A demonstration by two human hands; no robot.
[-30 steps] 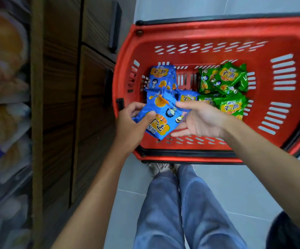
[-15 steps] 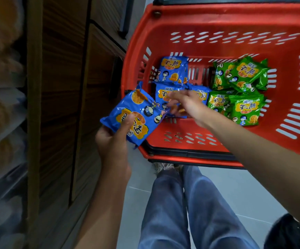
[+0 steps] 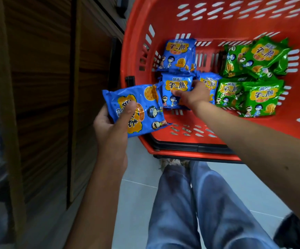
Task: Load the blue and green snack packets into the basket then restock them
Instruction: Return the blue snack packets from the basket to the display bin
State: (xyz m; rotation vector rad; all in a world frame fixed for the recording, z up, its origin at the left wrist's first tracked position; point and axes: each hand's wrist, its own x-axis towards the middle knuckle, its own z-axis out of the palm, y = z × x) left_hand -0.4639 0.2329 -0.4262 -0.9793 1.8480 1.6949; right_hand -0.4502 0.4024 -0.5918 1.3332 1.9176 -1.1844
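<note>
A red plastic basket (image 3: pixel 217 20) stands on the floor ahead of me. Inside, several blue snack packets (image 3: pixel 178 54) lie on its left side and several green snack packets (image 3: pixel 260 94) on its right. My left hand (image 3: pixel 113 126) holds one blue packet (image 3: pixel 136 110) outside the basket's near left corner, thumb pressed on its front. My right hand (image 3: pixel 192 94) reaches into the basket and grips the front blue packet (image 3: pixel 177 85) of the pile there, thumb on its face and fingers over its right edge.
A dark wooden cabinet (image 3: pixel 43 87) with shelving runs along the left, close to the basket. Blurred packaged goods sit on shelves at the far left edge. My legs in blue jeans (image 3: pixel 190 203) stand on the pale tiled floor just below the basket.
My left hand has carried its blue packet left and out over the basket's rim. My right hand has let go of that packet, reached deeper and taken hold of another blue packet.
</note>
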